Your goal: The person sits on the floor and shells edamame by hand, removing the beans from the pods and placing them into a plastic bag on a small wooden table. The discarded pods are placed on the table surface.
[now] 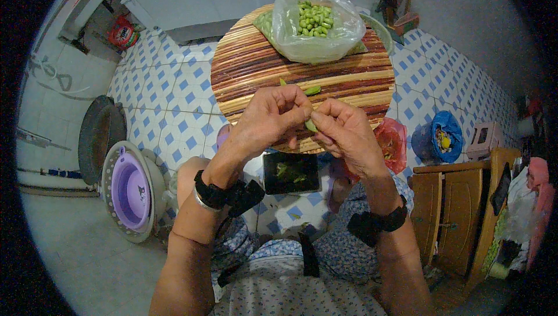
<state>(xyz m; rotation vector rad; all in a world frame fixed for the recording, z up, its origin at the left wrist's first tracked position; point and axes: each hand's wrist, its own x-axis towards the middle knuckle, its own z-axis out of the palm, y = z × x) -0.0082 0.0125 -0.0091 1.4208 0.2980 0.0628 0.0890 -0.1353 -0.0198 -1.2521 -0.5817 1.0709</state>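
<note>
Both my left hand (279, 113) and my right hand (344, 131) pinch a green bean pod (311, 125) between their fingertips, over the near part of a round striped tabletop (244, 67). Just beyond my fingers another green pod (312, 90) lies on the tabletop, and the tip of one more green piece (282, 81) shows by my left hand. At the far side stands an open clear plastic bag (290, 48) with shelled green beans (314, 19) inside. It rests against a bag of green pods (264, 25), partly hidden behind it.
Below the tabletop's near edge is a black tray (314, 172) with green scraps. At right are a red plastic bag (394, 144), a blue-lined bin (453, 137) and a wooden cabinet (462, 202). A purple basin (130, 194) and a dark round pan (101, 139) stand at left.
</note>
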